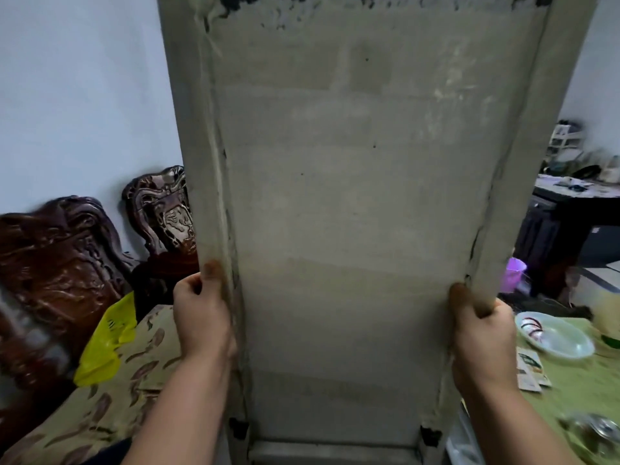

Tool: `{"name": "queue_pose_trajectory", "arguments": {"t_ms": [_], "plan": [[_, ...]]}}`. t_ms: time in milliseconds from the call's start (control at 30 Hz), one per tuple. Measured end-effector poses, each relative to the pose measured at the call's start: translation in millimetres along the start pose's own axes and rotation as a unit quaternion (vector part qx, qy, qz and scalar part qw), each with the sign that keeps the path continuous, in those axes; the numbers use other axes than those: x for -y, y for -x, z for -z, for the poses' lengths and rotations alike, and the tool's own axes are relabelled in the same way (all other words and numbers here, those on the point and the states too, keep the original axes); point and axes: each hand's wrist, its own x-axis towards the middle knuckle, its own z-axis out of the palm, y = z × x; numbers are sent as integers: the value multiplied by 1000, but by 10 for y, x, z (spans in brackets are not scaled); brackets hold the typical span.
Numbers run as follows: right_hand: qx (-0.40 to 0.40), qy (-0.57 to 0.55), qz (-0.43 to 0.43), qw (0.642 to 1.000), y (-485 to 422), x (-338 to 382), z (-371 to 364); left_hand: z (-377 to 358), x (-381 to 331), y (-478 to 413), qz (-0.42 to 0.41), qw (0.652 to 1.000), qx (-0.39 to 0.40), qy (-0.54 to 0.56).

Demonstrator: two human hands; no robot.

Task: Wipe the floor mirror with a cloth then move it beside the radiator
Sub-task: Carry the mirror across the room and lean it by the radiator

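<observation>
Both bare forearms come up from the bottom, the left from about 7 o'clock, the right from 5. The left hand (201,317) sits around 8 o'clock and the right hand (483,340) around 4, each gripping a side edge of the mirror (352,196), thumbs pointing up, fingers hooked round.

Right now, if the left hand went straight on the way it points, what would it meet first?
The left hand grips the grey floor mirror's frame; going on, it probably meets the carved dark wooden chair back, though depth is unclear.
</observation>
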Motion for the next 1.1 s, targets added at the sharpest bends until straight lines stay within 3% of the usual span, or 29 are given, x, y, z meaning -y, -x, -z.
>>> {"name": "queue_pose_trajectory", "arguments": {"t_ms": [233, 667, 900, 1100], "plan": [[-4, 20, 13, 1000, -1190, -434, -861, -904, 500, -907, 4, 999, -41, 36], [-50, 62, 26, 996, -3266, -1233, -2314, -2765, 1581, -2794, -6, 999, -2, 43], [-40, 60, 27, 997, -4605, -1765, -2984, -3804, 2110, -3604, -26, 999, -21, 25], [-14, 65, 21, 998, -5565, -2034, -3753, -4539, 2483, -4365, 7, 999, -32, 26]]}}
